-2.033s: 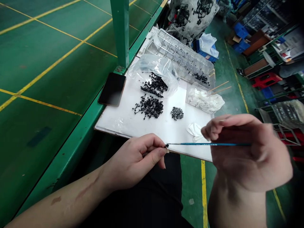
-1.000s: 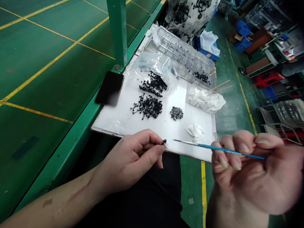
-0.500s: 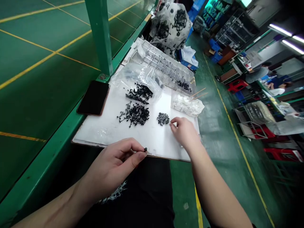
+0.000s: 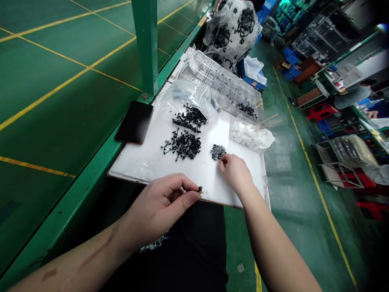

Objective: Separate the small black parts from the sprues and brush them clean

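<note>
"What's the setting?"

"A green floor (image 4: 291, 194) marked with yellow lines, and a white, flat-topped surface (image 4: 170, 172) lying under and beyond both grips. Past its far end, well beyond the right grip, is white fabric with black flower prints (image 4: 223, 36)."

"And the left grip (image 4: 162, 207)?"

"Thumb and forefinger are pinched on a tiny, knobbly black piece (image 4: 199, 189), which pokes out at the fingertips above the near edge. (It is too small for me to make out its exact shape.)"

"The right grip (image 4: 235, 172)?"

"Its fingers are bent together at the near edge of a small heap of grey, roundish bits (image 4: 218, 151), apparently touching it. Whether anything is caught between them, I can't tell."

"What lies around them?"

"Beyond the left grip, a loose pile of black, branching sprigs (image 4: 184, 144); farther out, a clear plastic bag (image 4: 196, 95) with more of the same at its mouth. Off to that grip's far left, a flat black rectangular device (image 4: 134, 122) lies tilted along the side. Beyond the right grip is a clear plastic box (image 4: 238, 137) of crumpled white material with two thin wooden sticks (image 4: 267, 121), and farther still, a clear, many-celled tray (image 4: 212, 75) holding dark pieces."
</note>
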Tool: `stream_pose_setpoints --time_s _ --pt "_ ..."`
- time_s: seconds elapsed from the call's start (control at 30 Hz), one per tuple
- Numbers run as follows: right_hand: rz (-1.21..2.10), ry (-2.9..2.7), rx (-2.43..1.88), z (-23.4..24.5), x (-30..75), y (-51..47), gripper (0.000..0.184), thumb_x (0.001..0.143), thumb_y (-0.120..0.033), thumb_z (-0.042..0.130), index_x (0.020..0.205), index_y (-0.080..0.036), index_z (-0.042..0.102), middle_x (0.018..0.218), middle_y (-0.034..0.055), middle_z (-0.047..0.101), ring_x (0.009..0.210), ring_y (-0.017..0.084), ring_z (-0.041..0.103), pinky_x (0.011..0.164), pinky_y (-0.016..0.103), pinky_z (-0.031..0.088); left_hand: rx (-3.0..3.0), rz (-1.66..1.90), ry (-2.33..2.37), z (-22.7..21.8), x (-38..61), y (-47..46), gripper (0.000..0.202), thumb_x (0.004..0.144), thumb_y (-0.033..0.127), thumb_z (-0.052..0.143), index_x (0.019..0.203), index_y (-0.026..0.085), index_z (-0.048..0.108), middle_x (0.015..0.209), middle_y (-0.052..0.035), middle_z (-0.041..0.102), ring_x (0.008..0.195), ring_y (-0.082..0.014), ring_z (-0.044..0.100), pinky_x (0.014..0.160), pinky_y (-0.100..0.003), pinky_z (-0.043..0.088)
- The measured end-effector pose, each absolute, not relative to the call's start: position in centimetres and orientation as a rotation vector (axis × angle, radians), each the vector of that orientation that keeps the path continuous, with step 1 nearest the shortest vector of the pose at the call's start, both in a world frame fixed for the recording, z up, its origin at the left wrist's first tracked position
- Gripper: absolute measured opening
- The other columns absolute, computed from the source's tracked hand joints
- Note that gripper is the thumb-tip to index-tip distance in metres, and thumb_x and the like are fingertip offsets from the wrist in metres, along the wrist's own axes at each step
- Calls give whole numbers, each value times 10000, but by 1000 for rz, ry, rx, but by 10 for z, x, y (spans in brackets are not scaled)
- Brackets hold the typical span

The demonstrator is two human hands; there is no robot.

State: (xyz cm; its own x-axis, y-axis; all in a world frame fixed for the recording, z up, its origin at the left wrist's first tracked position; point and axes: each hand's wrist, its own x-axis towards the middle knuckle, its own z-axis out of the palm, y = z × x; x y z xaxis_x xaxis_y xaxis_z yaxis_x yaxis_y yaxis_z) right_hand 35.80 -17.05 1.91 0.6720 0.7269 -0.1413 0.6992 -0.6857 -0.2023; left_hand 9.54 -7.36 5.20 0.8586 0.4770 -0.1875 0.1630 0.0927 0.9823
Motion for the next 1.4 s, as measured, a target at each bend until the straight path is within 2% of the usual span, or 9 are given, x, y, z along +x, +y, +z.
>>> stream_pose_setpoints --time_s 0.1,0.17,0.23,0.37,0.47,0.67,1.17,1.3,1.4 --pt "340 -1143 -2646 45 344 -184 57 940 -226 674 928 -194 720 850 39 729 694 162 615 693 304 481 1515 295 480 56 96 -73 229 1022 409 654 937 207 722 878 -7 729 735 -141 619 643 -252 474" --pt "396 -1124 -2567 68 329 -195 111 952 -318 693 988 -221 732 701 -18 666 547 127 521 557 274 416 1565 329 438 59 96 -72 186 1029 348 649 929 209 720 869 7 715 717 -120 604 629 -234 462" --pt "451 -1111 -2407 89 311 -206 184 975 -402 694 1067 -251 744 637 -46 601 504 115 466 487 260 361 1615 359 399 62 96 -72 155 1029 289 643 918 209 715 856 19 702 703 -105 590 631 -222 457" --pt "501 -1196 -1952 118 279 -219 75 973 -297 744 1038 -305 781 871 -2 688 694 122 603 568 258 437 1659 395 330 68 96 -73 126 1029 221 634 929 209 709 869 24 710 780 -107 645 719 -211 494" --pt "567 -1279 -1827 123 265 -219 141 964 -220 758 1051 -327 790 991 7 689 782 120 645 601 254 467 1676 414 290 71 95 -74 124 1029 201 631 936 211 712 876 27 716 816 -108 669 760 -208 504" --pt "627 -1252 -1775 117 257 -216 183 949 -209 784 1075 -342 782 965 -16 634 743 91 602 596 242 460 1687 439 263 73 91 -75 135 1028 167 620 930 212 702 885 32 707 825 -99 667 771 -196 502" --pt "745 -1230 -1741 121 253 -212 141 970 -240 754 1061 -331 813 973 14 701 815 130 646 640 248 495 1708 437 237 76 90 -72 170 1048 164 577 913 212 669 868 21 682 809 -108 648 760 -205 497" --pt "855 -1112 -1768 127 254 -211 39 955 -298 775 969 -294 810 840 4 655 722 128 594 592 252 464 1763 427 200 78 88 -72 160 1041 148 573 921 212 655 898 8 691 817 -112 643 754 -209 492" --pt "891 -1096 -1832 129 254 -210 70 942 -329 790 1008 -314 808 772 -26 613 655 110 547 565 247 438 1796 420 172 78 88 -71 151 1048 145 550 978 211 667 955 -14 702 867 -129 657 780 -226 502"
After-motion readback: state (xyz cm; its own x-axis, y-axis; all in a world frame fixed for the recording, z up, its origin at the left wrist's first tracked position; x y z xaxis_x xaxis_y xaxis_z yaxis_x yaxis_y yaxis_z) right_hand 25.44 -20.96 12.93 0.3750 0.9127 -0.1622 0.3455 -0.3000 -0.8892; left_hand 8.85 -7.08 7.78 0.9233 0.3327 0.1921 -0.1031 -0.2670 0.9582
